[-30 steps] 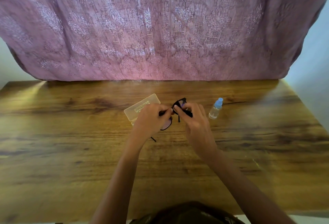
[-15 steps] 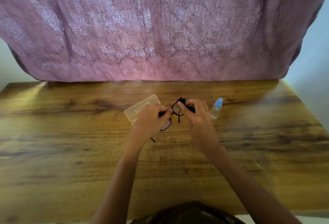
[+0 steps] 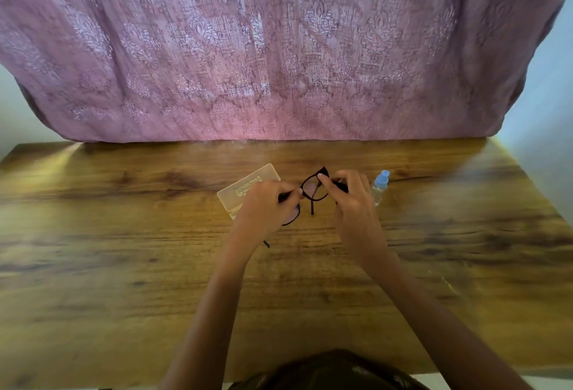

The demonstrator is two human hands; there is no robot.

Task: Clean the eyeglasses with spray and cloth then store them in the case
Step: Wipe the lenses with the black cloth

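Black-framed eyeglasses (image 3: 312,188) are held above the wooden table (image 3: 124,250), tilted, with one temple arm hanging down. My left hand (image 3: 266,206) grips the frame at its left lens. My right hand (image 3: 350,200) pinches a small black cloth (image 3: 324,171) over the upper right lens. A translucent yellowish case (image 3: 245,186) lies closed on the table just behind my left hand, partly hidden by it. The small clear spray bottle (image 3: 379,186) with a blue cap stands right of my right hand.
A pink patterned curtain (image 3: 279,48) hangs along the table's far edge. The table's near edge (image 3: 93,383) runs close to my body.
My right hand with the cloth has shifted slightly up and right along the right lens, and the glasses have tilted a little. My left hand holds steady.
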